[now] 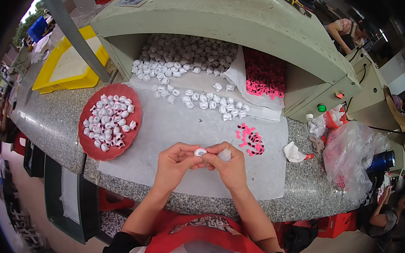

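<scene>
In front of me, my left hand (177, 163) pinches a small white rounded piece (200, 152) with a grey spot between thumb and fingertips. The fingers of my right hand (230, 166) close on the same piece from the other side. Something whitish (224, 154) covers part of a right finger; I cannot tell what it is. To the right lies a loose group of small pink-and-black pieces (250, 139). A red scalloped plate (101, 152) at the left bears many white pieces, some showing pink. More white pieces (209, 100) lie scattered beyond my hands on white paper (164, 129).
A grey-green metal hood (212, 11) arches over heaped white pieces (187, 51) and a pink pile (266, 76). At the back left stands a yellow tray (66, 85). Crumpled tissue (292, 152) and a clear plastic bag (352, 157) lie right. Other people work at the far right.
</scene>
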A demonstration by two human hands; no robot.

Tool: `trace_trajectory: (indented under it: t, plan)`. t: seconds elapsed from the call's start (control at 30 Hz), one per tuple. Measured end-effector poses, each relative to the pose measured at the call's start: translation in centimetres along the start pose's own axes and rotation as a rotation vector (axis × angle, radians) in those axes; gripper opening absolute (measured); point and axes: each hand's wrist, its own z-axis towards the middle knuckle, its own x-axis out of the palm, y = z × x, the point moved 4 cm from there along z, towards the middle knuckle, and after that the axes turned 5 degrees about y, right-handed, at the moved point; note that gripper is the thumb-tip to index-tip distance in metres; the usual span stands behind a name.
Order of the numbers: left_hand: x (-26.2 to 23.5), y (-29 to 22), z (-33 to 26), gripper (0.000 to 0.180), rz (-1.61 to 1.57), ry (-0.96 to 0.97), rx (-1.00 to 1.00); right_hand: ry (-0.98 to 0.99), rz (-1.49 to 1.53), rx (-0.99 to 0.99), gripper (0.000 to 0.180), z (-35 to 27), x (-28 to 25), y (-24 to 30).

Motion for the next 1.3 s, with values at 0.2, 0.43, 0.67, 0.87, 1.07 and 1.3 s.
trace_trajectory:
  t: [0.2, 0.43, 0.67, 0.87, 1.07, 1.3]
  plan:
    - [-8.7, -4.8, 1.3, 0.027, 0.854, -0.625, 0.477, -0.135, -0.091, 0.066, 0.022, 0.0, -1.0, 0.5]
    - [-3.1, -0.4, 11.1, 0.02, 1.355, -0.319, 0.548, -0.128, -0.192, -0.04, 0.03, -1.6, -1.4, 1.0]
    - [-3.2, -0.1, 10.6, 0.02, 0.715, -0.054, 0.192, -0.211, -0.122, -0.154, 0.032, -2.8, -3.9, 3.2]
    - [3.8, -2.8, 1.7, 0.027, -0.575, 0.201, -0.041, -0.258, 0.023, -0.1, 0.029, -4.9, -2.8, 7.7]
    - [5.0, -3.8, 0.3, 0.032, -0.096, 0.072, 0.226, -0.387, -0.494, -0.524, 0.018, -8.1, -2.1, 9.3]
    - [4.9, -4.1, 0.0, 0.032, -0.072, 0.065, 0.253, -0.265, -0.628, -0.718, 0.021, -7.3, -1.7, 9.8]
